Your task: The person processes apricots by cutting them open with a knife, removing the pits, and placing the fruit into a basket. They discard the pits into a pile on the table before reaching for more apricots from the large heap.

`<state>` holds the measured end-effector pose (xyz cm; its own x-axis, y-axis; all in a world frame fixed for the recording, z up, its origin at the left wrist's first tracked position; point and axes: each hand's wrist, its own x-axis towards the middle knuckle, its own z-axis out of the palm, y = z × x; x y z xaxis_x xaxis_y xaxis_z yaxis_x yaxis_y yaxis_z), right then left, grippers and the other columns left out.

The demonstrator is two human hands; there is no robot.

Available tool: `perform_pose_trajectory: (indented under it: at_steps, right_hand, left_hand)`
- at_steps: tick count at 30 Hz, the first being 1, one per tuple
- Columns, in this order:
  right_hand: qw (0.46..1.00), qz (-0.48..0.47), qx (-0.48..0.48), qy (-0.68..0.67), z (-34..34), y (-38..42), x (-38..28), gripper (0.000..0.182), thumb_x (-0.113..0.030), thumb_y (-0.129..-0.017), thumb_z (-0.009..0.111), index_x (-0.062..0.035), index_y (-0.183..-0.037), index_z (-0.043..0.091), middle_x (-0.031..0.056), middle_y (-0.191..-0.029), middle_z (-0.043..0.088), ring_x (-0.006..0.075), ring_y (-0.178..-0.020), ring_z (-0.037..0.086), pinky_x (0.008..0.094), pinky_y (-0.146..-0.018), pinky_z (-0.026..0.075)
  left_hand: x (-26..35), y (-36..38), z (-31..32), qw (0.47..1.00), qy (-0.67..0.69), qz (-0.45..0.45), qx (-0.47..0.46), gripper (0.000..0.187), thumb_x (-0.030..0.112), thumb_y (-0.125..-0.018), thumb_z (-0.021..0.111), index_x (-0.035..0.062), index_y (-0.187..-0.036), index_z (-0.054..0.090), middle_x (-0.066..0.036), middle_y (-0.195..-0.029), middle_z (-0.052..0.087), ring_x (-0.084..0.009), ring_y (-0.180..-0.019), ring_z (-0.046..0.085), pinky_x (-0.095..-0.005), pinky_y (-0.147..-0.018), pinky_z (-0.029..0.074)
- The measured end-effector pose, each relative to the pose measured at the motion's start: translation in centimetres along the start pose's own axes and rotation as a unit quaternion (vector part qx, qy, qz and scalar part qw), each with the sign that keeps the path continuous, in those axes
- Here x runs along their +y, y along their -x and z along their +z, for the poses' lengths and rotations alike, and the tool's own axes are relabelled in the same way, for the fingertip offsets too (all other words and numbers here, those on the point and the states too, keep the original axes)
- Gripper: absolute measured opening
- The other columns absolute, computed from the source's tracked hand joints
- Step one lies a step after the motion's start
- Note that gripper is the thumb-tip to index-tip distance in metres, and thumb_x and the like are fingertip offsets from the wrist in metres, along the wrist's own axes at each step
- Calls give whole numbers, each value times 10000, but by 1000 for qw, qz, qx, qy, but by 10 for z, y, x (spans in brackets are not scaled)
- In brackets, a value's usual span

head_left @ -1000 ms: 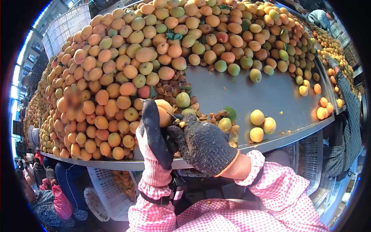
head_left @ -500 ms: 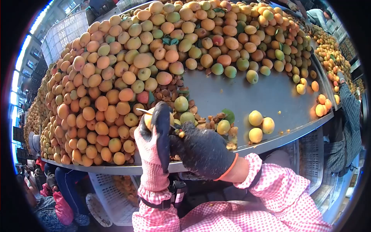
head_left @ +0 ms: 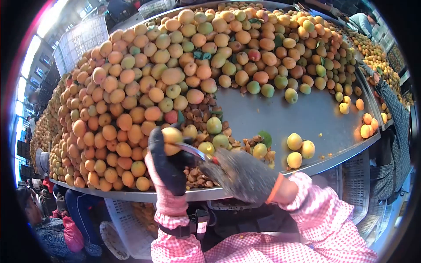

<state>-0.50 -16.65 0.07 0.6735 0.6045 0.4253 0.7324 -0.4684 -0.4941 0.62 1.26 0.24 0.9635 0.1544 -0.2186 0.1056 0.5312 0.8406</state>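
My left hand (head_left: 165, 164), in a pink glove with a dark coating, is closed around an apricot (head_left: 172, 135). The fruit looks parted into an upper and a lower piece. My right hand (head_left: 241, 174), in a worn dark glove with an orange band at the wrist, grips a curved knife (head_left: 195, 151). The blade reaches to the apricot, its tip hidden behind the fruit and fingers. Below and beside my hands lie brown apricot pits (head_left: 198, 177), and whole greenish-yellow apricots (head_left: 220, 141) rest close to the knife.
A large heap of apricots (head_left: 127, 109) covers the left and back of the metal table (head_left: 258, 118). Several loose apricots (head_left: 294, 160) lie near its front edge. White plastic crates (head_left: 131, 228) stand below. A person in a checked sleeve (head_left: 397, 114) is at the right.
The knife has swung from pointing up-left over the fruit to lying across it, its blade now showing between the hands. My right hand has drawn slightly right, away from the left.
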Motion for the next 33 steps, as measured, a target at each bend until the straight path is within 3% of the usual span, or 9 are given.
perform_pose_trajectory:
  at_steps: [4,7,8,13,24,27,30,31,33]
  right_hand:
    - [926,226,46,-299,-30,11,1,347,-219,-819,708,-18,-1076,592,67,-923,605,84,-749,562,247,-609,472]
    - [917,182,123,-333,-23,2,9,397,-207,-765,768,-20,-1067,590,80,-1025,599,93,-802,570,263,-685,475]
    - [910,107,177,-358,-21,0,14,430,-224,-739,790,-27,-1066,590,77,-1013,606,100,-800,574,276,-705,476]
    - [916,181,73,-350,-23,-5,7,518,-299,-667,815,-54,-1063,588,126,-1023,583,278,-930,593,378,-791,473]
    - [826,252,195,-465,4,-6,-1,421,-126,-729,786,19,-1079,601,69,-932,664,109,-839,609,258,-761,501]
    - [861,249,189,-400,3,-10,-3,412,-144,-728,788,17,-1064,611,72,-919,666,101,-822,613,253,-733,505]
    - [892,230,218,-322,13,-13,-4,382,-233,-744,762,6,-1000,609,121,-829,650,216,-733,651,312,-653,505]
    - [888,244,235,-312,14,-14,-5,373,-244,-750,755,3,-990,611,127,-827,651,228,-727,652,315,-645,504]
    - [883,263,263,-287,15,-16,-5,341,-239,-768,736,2,-974,609,126,-809,649,225,-714,650,312,-632,501]
  left_hand:
    - [9,2,9,995,-45,80,24,526,418,-937,446,-43,-1180,523,-121,-902,616,-145,-565,584,-246,-492,484]
    - [-3,15,17,970,-188,72,-134,529,284,-922,548,-11,-1325,374,-171,-1229,536,-220,-1011,573,-342,-800,513]
    - [-17,11,12,791,-508,318,-123,670,400,-856,619,-49,-1300,397,-160,-1220,543,-227,-1028,567,-356,-864,478]
    - [-37,14,21,883,-370,237,-164,641,485,-784,586,-30,-1159,517,-166,-1072,601,-302,-958,601,-363,-818,470]
    - [-45,11,14,942,-310,96,-81,801,372,-663,795,-49,-1247,444,-134,-1043,605,-209,-945,594,-354,-828,483]
    - [-45,11,10,736,-518,424,-102,714,221,-723,761,-66,-1278,415,-190,-1019,608,-290,-916,617,-383,-808,486]
    - [-46,10,16,739,-511,435,-66,654,154,-757,721,-69,-1285,406,-200,-1026,611,-303,-910,621,-386,-802,486]
    - [-52,14,29,928,-277,246,-35,625,106,-756,709,-67,-1275,408,-199,-1021,618,-305,-880,630,-385,-794,488]
    - [-44,18,48,964,-170,205,-14,362,185,-861,594,-48,-1125,510,-147,-976,630,-229,-869,616,-346,-781,491]
